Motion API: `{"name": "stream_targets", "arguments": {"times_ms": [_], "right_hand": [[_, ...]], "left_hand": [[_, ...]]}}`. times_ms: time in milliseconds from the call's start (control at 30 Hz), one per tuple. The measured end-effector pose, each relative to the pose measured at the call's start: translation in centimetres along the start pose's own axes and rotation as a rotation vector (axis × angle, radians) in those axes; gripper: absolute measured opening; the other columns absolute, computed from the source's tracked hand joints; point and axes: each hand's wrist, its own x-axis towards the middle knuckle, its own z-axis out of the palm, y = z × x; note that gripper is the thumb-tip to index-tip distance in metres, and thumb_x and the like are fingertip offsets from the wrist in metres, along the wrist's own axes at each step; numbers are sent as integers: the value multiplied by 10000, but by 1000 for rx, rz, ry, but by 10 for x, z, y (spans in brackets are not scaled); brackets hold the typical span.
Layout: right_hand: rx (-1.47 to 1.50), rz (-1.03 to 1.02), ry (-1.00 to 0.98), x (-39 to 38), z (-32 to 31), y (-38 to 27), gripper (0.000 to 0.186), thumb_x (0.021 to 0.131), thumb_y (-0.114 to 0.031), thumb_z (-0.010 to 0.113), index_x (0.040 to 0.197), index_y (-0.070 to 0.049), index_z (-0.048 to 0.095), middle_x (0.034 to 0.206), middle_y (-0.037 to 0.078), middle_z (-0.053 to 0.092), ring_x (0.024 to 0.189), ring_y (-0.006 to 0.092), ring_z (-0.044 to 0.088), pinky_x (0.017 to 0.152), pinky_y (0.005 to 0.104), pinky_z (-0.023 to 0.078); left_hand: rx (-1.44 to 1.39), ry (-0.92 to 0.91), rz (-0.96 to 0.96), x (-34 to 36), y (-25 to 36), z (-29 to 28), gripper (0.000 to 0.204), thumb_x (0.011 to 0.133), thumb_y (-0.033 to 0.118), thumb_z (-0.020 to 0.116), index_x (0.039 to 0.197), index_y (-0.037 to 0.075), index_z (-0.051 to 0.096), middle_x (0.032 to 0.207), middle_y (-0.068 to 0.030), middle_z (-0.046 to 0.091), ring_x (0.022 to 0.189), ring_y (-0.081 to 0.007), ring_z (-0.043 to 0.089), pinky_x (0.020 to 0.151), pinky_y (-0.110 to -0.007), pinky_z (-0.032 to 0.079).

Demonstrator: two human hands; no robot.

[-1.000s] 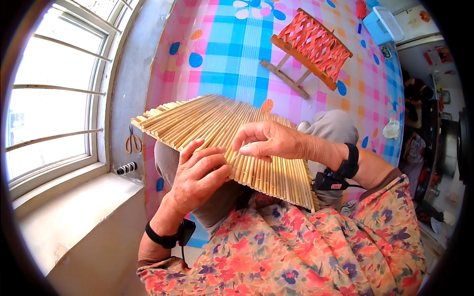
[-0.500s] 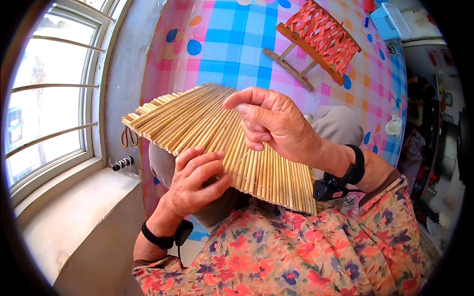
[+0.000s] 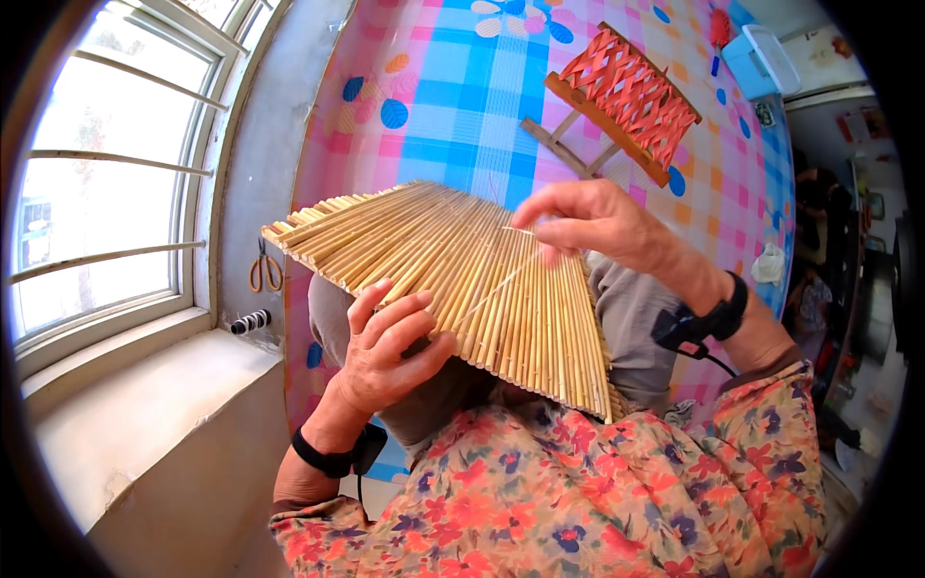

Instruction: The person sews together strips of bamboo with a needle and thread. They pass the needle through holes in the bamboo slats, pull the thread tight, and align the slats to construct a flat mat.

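Observation:
A fan-shaped mat of straw-coloured stalks (image 3: 434, 241) lies across my knees, its stalks side by side. My left hand (image 3: 393, 345) grips the mat's near edge, fingers on top and thumb alongside. Above the right part of the mat, my right hand (image 3: 590, 226) is closed in a pinch on a thin, pale needle (image 3: 518, 230). A white thread (image 3: 503, 285) stretches from the stalks near my left hand up to my right fingers.
Scissors (image 3: 266, 270) hang by the wall at left, above a black-and-white striped roll (image 3: 251, 322). A barred window (image 3: 125, 164) and ledge (image 3: 173, 395) lie left. A stool with red woven strapping (image 3: 631, 91) lies tipped ahead on the checked floor covering (image 3: 472, 125).
My right hand has moved right, away from the mat's middle, drawing the white thread out longer and straighter. My left hand keeps its hold on the near edge.

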Motion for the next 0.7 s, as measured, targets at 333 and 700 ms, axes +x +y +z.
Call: {"name": "stream_targets", "arguments": {"times_ms": [333,700], "right_hand": [[-633,196,304,-126,-97,3,116,862,-124,685,890,-14,705,761,9,609,698,87,537,660,240,441],[-558,73,690,-172,-159,7,114,895,-145,678,870,-36,658,697,-43,536,627,47,486,563,207,417]], "left_hand": [[74,-205,14,1,-5,-3,207,756,97,667,958,135,647,1038,-53,574,1110,-233,586,1036,-515,374],[92,-195,109,4,-14,-2,253,743,106,665,991,144,633,1012,-35,571,1046,-207,588,1000,-489,401]]}}
